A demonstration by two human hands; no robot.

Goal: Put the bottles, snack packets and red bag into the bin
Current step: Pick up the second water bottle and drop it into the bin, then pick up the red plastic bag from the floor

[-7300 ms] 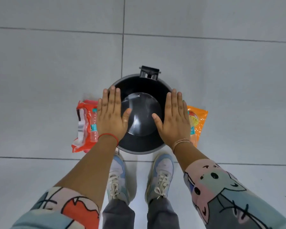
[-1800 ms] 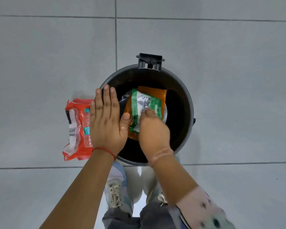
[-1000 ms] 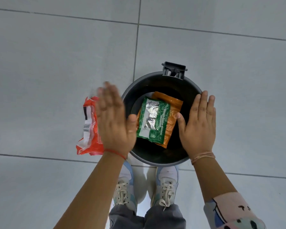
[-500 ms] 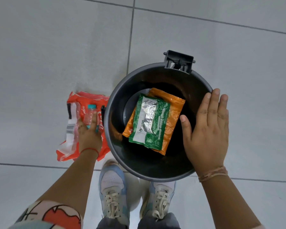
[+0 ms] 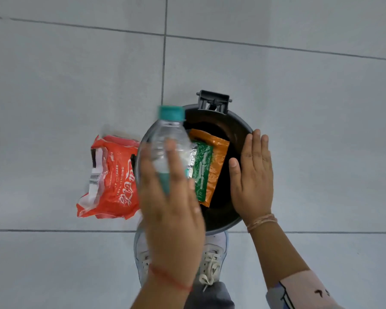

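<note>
Presently my left hand grips the clear bottle over the bin rim at nine o'clock, my right hand spread flat on the rim at three; next, release it onto the packets, then fetch the red bag.

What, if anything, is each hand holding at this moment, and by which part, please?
The left hand holds a clear bottle around its lower body, teal cap pointing away, above the bin. The right hand holds nothing; it rests flat on the bin's rim.
</note>
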